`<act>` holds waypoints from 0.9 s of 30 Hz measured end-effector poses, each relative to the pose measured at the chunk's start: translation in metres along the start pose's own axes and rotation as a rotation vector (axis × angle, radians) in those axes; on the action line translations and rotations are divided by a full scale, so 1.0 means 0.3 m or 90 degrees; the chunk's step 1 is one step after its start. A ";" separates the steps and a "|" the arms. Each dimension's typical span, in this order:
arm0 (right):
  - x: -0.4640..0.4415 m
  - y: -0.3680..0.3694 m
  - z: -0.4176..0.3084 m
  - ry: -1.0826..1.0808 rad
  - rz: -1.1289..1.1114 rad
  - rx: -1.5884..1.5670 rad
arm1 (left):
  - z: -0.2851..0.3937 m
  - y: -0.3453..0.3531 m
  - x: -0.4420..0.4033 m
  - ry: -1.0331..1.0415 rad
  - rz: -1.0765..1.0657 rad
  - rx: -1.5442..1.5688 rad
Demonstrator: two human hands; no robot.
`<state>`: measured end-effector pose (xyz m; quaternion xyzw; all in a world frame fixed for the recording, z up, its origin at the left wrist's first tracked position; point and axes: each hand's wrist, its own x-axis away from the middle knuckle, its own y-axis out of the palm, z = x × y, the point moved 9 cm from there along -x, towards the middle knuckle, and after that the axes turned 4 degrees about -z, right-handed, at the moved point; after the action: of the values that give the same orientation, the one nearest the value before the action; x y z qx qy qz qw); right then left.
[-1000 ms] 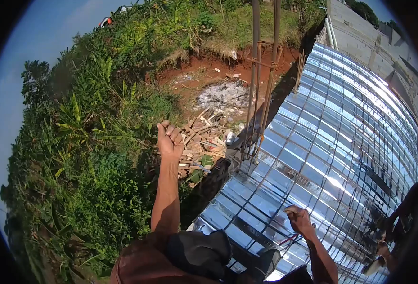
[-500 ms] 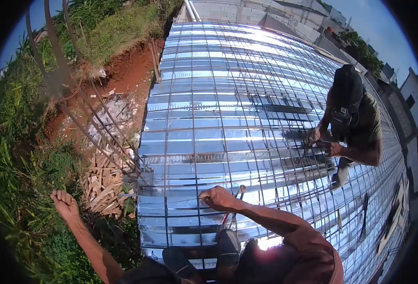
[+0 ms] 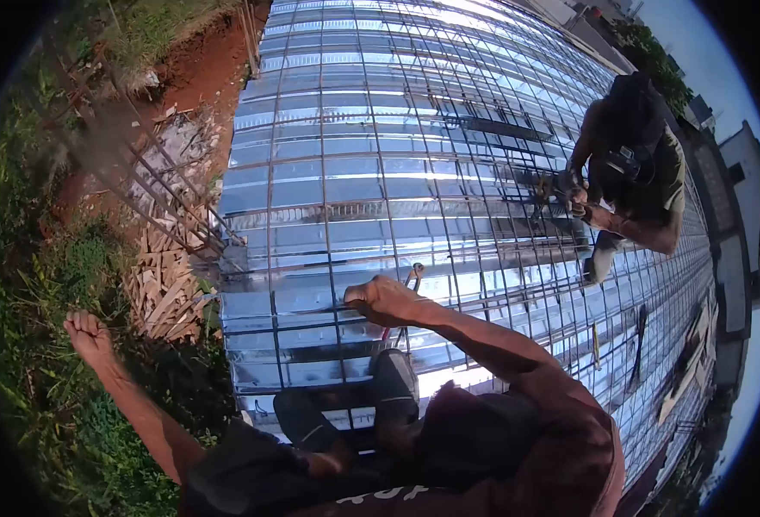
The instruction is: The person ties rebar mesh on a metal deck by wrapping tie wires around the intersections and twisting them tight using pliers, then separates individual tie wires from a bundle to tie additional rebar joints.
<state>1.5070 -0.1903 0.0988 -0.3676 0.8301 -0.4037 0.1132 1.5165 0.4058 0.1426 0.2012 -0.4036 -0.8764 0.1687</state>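
Note:
My left hand [image 3: 91, 336] is stretched out at the left, past the edge of the metal deck and above green plants. Its fingers are curled closed; what they hold, if anything, is too small to make out. Closed as well, my right hand [image 3: 378, 300] hangs over the rebar grid [image 3: 324, 172] on the shiny corrugated deck [image 3: 251, 185]. Anything pinched in it cannot be made out. Just right of this hand a tool with red handles [image 3: 387, 333] partly shows, near my shoes [image 3: 394, 385].
A co-worker [image 3: 634, 164] in a dark cap crouches on the grid at the right, hands at the bars. Upright rebar [image 3: 152, 168] rises beyond the deck's left edge, near a wood scrap pile [image 3: 164, 284]. Wooden planks [image 3: 690, 362] lie at the far right.
The view has swung right and down, bringing the co-worker into sight. Both my hands stay closed; they are now wider apart, the left one further out to the left.

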 end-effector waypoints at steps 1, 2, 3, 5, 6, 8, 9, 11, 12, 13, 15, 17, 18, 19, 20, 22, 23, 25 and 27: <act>0.034 0.121 -0.053 -0.033 -0.129 0.020 | 0.016 -0.043 -0.035 -0.011 -0.028 -0.023; 0.084 0.235 -0.134 -0.181 -0.199 -0.031 | 0.037 -0.094 -0.041 -0.009 -0.058 -0.043; 0.143 0.307 -0.203 -0.345 -0.204 -0.271 | 0.044 -0.139 -0.038 0.002 -0.022 -0.063; 0.216 0.294 -0.377 -0.418 -0.445 -0.538 | 0.054 -0.189 -0.008 0.031 0.059 -0.109; 0.231 0.296 -0.372 -0.336 -0.546 -0.594 | 0.049 -0.207 0.026 0.046 0.105 -0.131; 0.205 0.132 -0.388 -0.216 -0.506 -0.781 | 0.064 -0.334 0.033 0.064 0.147 -0.178; 0.169 0.084 -0.315 -0.158 -0.411 -0.889 | 0.049 -0.328 0.055 0.063 0.194 -0.170; 0.124 -0.067 -0.191 -0.082 -0.135 -1.175 | -0.001 -0.277 0.072 0.027 0.235 -0.200; 0.098 -0.142 -0.137 -0.070 -0.037 -1.202 | -0.039 -0.174 0.074 -0.001 0.219 -0.260; 0.085 -0.182 -0.069 -0.013 0.062 -1.139 | -0.062 -0.069 0.087 -0.030 0.199 -0.324; 0.067 -0.259 0.062 0.107 0.234 -0.731 | -0.114 0.091 0.125 -0.105 0.135 -0.419; 0.070 -0.286 0.139 0.091 0.361 -0.495 | -0.172 0.189 0.147 -0.180 0.051 -0.482; 0.087 -0.302 0.144 0.086 0.393 -0.393 | -0.190 0.213 0.149 -0.214 0.009 -0.504; 0.106 -0.314 0.140 0.073 0.411 -0.296 | -0.184 0.218 0.157 -0.234 -0.015 -0.512; 0.115 -0.283 0.192 0.143 0.379 -0.360 | -0.185 0.220 0.169 -0.252 -0.034 -0.515; 0.144 -0.259 0.234 0.197 0.329 -0.416 | -0.180 0.226 0.188 -0.269 -0.044 -0.496; 0.149 -0.237 0.257 0.203 0.303 -0.351 | -0.163 0.224 0.197 -0.263 -0.034 -0.482; 0.149 -0.183 0.245 0.168 0.260 -0.239 | -0.157 0.255 0.201 -0.248 -0.023 -0.431; 0.125 -0.049 0.246 0.031 0.166 -0.096 | -0.084 0.197 0.156 -0.186 -0.008 -0.462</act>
<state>1.5241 -0.2661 0.0662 -0.2546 0.9010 -0.3312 0.1167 1.4963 0.3317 0.1634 0.0038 -0.0860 -0.9826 0.1646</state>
